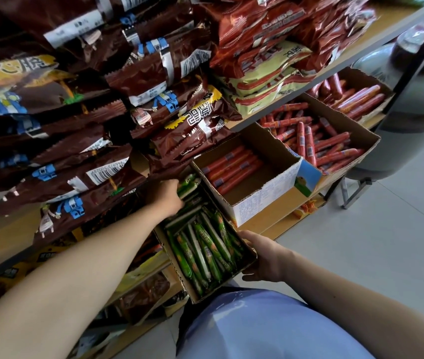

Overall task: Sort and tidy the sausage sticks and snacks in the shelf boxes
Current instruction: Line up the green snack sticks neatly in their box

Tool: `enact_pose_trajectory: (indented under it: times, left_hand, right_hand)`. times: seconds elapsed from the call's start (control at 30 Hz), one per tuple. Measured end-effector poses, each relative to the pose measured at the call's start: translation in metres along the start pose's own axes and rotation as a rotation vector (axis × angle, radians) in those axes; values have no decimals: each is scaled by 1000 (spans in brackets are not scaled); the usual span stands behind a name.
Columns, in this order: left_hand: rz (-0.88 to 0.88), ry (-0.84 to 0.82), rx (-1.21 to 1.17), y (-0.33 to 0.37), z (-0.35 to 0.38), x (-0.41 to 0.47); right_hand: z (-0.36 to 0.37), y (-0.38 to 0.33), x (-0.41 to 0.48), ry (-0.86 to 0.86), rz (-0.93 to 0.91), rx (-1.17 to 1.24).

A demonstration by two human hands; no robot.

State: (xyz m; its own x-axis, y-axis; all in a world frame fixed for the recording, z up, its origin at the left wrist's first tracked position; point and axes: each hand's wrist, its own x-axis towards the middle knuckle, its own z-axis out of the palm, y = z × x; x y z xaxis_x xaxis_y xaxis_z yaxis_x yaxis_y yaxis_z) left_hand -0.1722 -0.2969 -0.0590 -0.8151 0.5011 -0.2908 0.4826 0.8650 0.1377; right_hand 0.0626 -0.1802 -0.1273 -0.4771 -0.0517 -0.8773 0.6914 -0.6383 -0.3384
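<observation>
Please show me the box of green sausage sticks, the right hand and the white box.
box of green sausage sticks [227,283]: head view, near cardboard wall.
right hand [265,257]: head view, back of the hand.
white box [262,198]: head view, printed front wall.

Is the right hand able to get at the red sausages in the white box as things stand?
Probably not yet: the right hand grips the corner of the green-sausage box. Once freed, the way looks open; the white box has no lid.
</observation>
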Motion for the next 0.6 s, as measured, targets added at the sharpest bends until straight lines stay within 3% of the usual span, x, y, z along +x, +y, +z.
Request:
enact_pose_trajectory:
  times: [0.2, 0.47, 0.6]
  left_hand:
    - [-69, -144, 305, -9, 16, 0]
    - [-90, 97, 36, -15, 34, 10]
    - [69, 12, -20, -9, 38, 6]
  right_hand:
    - [0, 0, -3, 17, -9, -8]
    - [2, 1, -3, 23, -26, -21]
    - [3, 0, -3, 9, -36, -31]
